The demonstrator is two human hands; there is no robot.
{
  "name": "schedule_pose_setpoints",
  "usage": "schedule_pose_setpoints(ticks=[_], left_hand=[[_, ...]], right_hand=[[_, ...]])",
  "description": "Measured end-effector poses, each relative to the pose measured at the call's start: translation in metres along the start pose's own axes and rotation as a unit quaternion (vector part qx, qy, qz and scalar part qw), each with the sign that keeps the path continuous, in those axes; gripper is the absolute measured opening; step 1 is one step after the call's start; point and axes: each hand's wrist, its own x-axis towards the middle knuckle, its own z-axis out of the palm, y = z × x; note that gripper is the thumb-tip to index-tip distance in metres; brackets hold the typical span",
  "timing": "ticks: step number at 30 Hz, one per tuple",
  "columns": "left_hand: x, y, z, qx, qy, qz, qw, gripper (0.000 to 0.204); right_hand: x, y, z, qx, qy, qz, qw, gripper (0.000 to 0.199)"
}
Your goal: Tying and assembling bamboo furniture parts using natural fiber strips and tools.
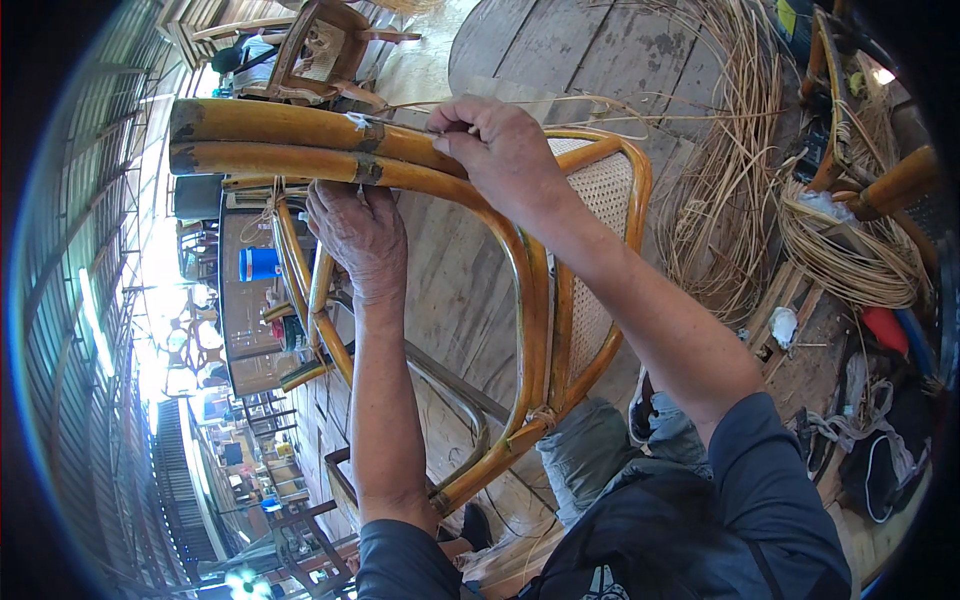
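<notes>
Curving above the plank floor [430, 265], the double pole [270, 122] of the rattan chair frame [537, 310] is touched by both hands. At its upper edge, the right hand [500, 155] is seen with thumb and fingertips pinched together — what is clamped cannot be told. At its lower edge, near a white tie [358, 121], the left hand [362, 235] is placed — its grip cannot be told. Loose cane [735, 190] is spread beyond the frame's right edge.
</notes>
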Motion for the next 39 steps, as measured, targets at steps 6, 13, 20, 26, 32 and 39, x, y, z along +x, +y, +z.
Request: schedule_pose_setpoints(ticks=[6, 13, 20, 26, 32, 39], left_hand=[[-0.002, 0.004, 0.0, -0.025, 0.006, 0.004, 1.0, 0.032], [0.001, 0.001, 0.003, -0.001, 0.023, 0.016, 1.0, 0.034], [-0.002, 0.002, 0.003, 0.019, 0.021, 0.007, 1.0, 0.03], [-0.001, -0.003, 0.004, 0.033, 0.027, 0.032, 0.999, 0.034], [0.001, 0.002, 0.003, 0.011, 0.044, 0.024, 0.999, 0.025], [-0.004, 0.001, 0.0, 0.007, 0.041, 0.037, 0.998, 0.026]], right_hand=[[-0.012, 0.0, 0.0, 0.093, -0.05, 0.018, 0.994, 0.015], [-0.015, 0.01, 0.012, 0.195, -0.022, 0.088, 0.977, 0.015], [-0.033, 0.009, 0.01, 0.132, -0.026, 0.03, 0.99, 0.014], [-0.023, 0.003, 0.002, 0.034, -0.019, -0.024, 0.999, 0.012], [-0.016, -0.002, 0.004, -0.049, 0.03, -0.116, 0.992, 0.014], [-0.014, -0.001, 0.002, -0.009, 0.029, -0.12, 0.992, 0.013]])
